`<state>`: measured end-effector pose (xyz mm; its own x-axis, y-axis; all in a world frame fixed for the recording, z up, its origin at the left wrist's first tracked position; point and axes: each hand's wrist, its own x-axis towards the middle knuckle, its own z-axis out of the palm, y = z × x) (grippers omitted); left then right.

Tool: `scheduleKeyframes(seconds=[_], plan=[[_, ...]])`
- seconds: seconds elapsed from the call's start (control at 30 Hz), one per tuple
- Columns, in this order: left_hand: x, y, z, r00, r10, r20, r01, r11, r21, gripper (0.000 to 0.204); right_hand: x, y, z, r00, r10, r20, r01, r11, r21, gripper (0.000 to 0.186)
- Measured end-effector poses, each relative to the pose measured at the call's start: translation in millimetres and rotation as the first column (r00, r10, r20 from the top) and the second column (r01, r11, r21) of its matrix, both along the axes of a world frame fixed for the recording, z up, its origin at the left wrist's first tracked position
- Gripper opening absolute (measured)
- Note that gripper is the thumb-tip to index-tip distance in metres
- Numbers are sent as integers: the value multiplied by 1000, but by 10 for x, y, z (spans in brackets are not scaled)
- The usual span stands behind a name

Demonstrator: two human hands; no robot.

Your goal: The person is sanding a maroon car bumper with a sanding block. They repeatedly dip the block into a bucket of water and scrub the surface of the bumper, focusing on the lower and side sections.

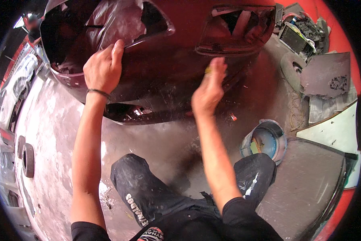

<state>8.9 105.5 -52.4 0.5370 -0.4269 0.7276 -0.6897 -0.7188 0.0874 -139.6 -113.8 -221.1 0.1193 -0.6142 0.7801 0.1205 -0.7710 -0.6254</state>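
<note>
A dark red, glossy car bumper (160,86) with several openings fills the upper middle of the head view. My left hand (103,69), a dark band at its wrist, is closed over the lower lip of the left opening, its thumb along the edge and its other fingertips hidden. Crumpled clear plastic film (118,24) shows behind that opening. Under the right opening (234,30), my right hand (210,88) is at the bumper's surface, slightly blurred. A small yellow-green bit shows at its fingers; most of what it holds is hidden.
A blue-grey bucket (283,140) with liquid and a yellow-green block (255,146) stands by my right knee. Dark panels (305,176) and car parts (299,40) lie along the red wall at right. Tyres (28,160) and cars (18,86) are at left, a person (34,30) far left.
</note>
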Motion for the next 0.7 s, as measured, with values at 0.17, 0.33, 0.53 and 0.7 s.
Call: scheduleKeyframes(seconds=[0.17,0.33,0.53,0.7], plan=[[3,-4,-22,1000,0,-5,0,1000,-17,60,-71,68,-246,979,90,-181,-139,949,-284,56],[-18,-136,-5,1000,4,-14,-5,1000,-21,69,34,-1240,-400,990,-5,142,-33,964,264,56],[88,-67,-99,1000,-30,-3,29,999,-42,65,214,57,-337,982,33,188,-82,961,264,61],[128,-16,-72,998,7,-57,-7,1000,-10,65,295,-801,-237,952,-154,266,83,962,259,57]])
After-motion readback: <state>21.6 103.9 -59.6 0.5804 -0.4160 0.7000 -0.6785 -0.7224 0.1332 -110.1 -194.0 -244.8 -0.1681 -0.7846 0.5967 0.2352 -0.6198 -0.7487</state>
